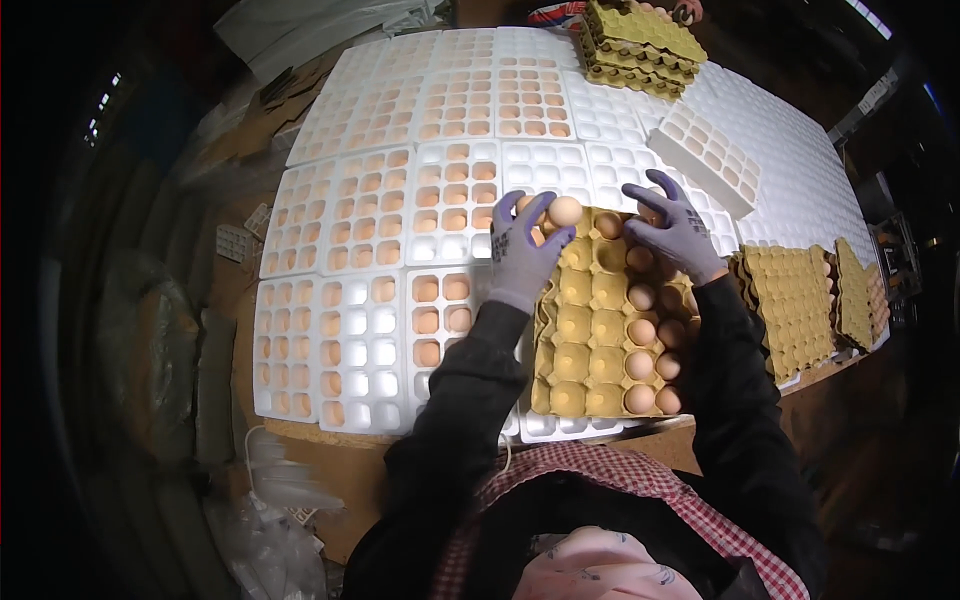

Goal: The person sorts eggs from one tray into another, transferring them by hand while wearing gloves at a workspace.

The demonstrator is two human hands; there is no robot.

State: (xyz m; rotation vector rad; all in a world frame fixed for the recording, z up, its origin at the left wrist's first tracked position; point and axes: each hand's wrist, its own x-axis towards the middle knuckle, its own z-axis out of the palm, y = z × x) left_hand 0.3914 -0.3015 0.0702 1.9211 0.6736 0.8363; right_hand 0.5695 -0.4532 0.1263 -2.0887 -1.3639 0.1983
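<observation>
Both my hands wear grey-purple gloves. My left hand [525, 250] is closed around a few brown eggs [565, 211] over the upper left corner of a yellow pulp egg tray [572, 322]. My right hand [680, 235] curls over the tray's upper right corner, with an egg [650, 212] partly showing between its fingers. Below the right hand, brown eggs [641, 332] sit in the tray's right-hand columns. The cells of its left columns hold no eggs. My right hand and forearm hide part of the right columns.
White foam egg boxes [455, 205] cover the table, many cells at the left filled with eggs. One loose foam piece [705, 160] lies slanted on top. Stacked pulp trays stand at the back [645, 50] and at right [790, 310]. Plastic bags [270, 540] hang at lower left.
</observation>
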